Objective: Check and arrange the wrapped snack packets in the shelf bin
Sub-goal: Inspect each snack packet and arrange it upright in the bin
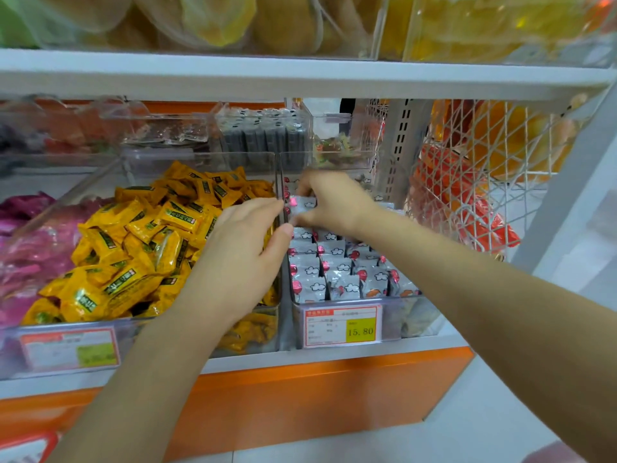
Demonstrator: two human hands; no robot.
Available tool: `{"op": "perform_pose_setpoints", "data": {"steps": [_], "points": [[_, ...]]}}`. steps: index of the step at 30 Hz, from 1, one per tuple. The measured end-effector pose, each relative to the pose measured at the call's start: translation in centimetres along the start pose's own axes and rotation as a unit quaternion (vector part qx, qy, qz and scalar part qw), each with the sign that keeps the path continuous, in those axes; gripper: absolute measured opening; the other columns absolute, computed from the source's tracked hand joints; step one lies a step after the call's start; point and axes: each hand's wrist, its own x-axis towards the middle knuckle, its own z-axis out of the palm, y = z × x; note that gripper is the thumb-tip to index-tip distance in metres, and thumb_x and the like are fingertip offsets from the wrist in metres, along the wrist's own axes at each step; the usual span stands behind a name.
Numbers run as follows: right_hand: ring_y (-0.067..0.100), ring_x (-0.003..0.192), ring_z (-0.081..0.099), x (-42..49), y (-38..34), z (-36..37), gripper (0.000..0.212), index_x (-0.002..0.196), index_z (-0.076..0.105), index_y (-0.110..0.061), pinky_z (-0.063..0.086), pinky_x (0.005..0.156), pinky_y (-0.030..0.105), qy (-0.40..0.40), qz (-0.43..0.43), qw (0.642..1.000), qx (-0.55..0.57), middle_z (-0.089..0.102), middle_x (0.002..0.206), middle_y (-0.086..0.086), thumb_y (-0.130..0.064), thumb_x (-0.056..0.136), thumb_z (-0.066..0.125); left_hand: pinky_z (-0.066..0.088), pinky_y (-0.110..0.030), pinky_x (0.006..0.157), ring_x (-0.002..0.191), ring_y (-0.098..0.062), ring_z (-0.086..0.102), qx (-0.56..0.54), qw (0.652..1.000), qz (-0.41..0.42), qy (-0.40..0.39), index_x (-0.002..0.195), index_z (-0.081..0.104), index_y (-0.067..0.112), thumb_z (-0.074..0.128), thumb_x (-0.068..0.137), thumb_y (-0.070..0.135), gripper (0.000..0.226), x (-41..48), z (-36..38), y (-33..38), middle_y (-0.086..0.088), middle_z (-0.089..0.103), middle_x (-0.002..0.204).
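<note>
White store shelf with an orange base (334, 358), two clear plastic bins side by side at its front edge. The left clear bin (133, 324) is heaped with yellow wrapped packets (133, 248); they've got green labels but I can't read the print. The clear bin at the shelf's right end (409, 315) holds the silver wrapped snack packets (337, 279), printed with red balloons and white clouds, standing upright in neat rows. Left hand (240, 259) reaches over the wall between the bins, fingers fairly straight, thumb tip against the silver rows. Right hand (334, 203) is at the bin's back, fingers curled and pinching one silver packet (302, 203) lifted above the rest. Red-bordered price label (344, 327) on the bin's front reads 15.80 on a yellow square, the rest is too small to read
</note>
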Motion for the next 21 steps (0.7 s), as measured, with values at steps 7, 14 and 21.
{"op": "perform_pose_setpoints", "data": {"steps": [7, 14, 21], "points": [[0.024, 0.111, 0.039, 0.4, 0.9, 0.3, 0.027, 0.096, 0.07, -0.019, 0.029, 0.093, 0.038, -0.077, -0.044, 0.993, -0.078, 0.062, 0.107, 0.002, -0.024, 0.091, 0.044, 0.019, -0.025, 0.104, 0.132, -0.014, 0.029, -0.011, 1.0, -0.014, -0.005, 0.139, 0.04, 0.022, 0.039, 0.095, 0.035, 0.047, 0.0, -0.3, -0.1, 0.005, 0.041, 0.143], [0.019, 0.095, 0.061, 3.1, 0.6, -0.1, 0.024, 0.102, 0.07, -0.015, 0.051, 0.086, 0.034, -0.023, -0.004, 0.999, 0.039, 0.068, 0.108, 0.003, -0.012, 0.09, 0.05, 0.022, -0.026, 0.104, 0.13, -0.015, 0.031, -0.028, 0.999, -0.018, -0.006, 0.137, 0.043, 0.022, 0.04, 0.095, 0.032, 0.043, 0.1, -0.4, -0.1, 0.005, 0.042, 0.141], [0.024, 0.102, 0.051, 4.2, -0.1, 0.6, 0.008, 0.082, 0.065, -0.021, 0.043, 0.078, 0.032, -0.014, -0.03, 0.995, -0.093, 0.058, 0.089, 0.0, -0.026, 0.087, 0.061, 0.023, -0.025, 0.104, 0.13, -0.014, 0.031, -0.036, 0.999, -0.016, -0.001, 0.137, 0.044, 0.02, 0.041, 0.096, 0.032, 0.043, 0.0, -0.5, -0.2, 0.004, 0.043, 0.14]]}}
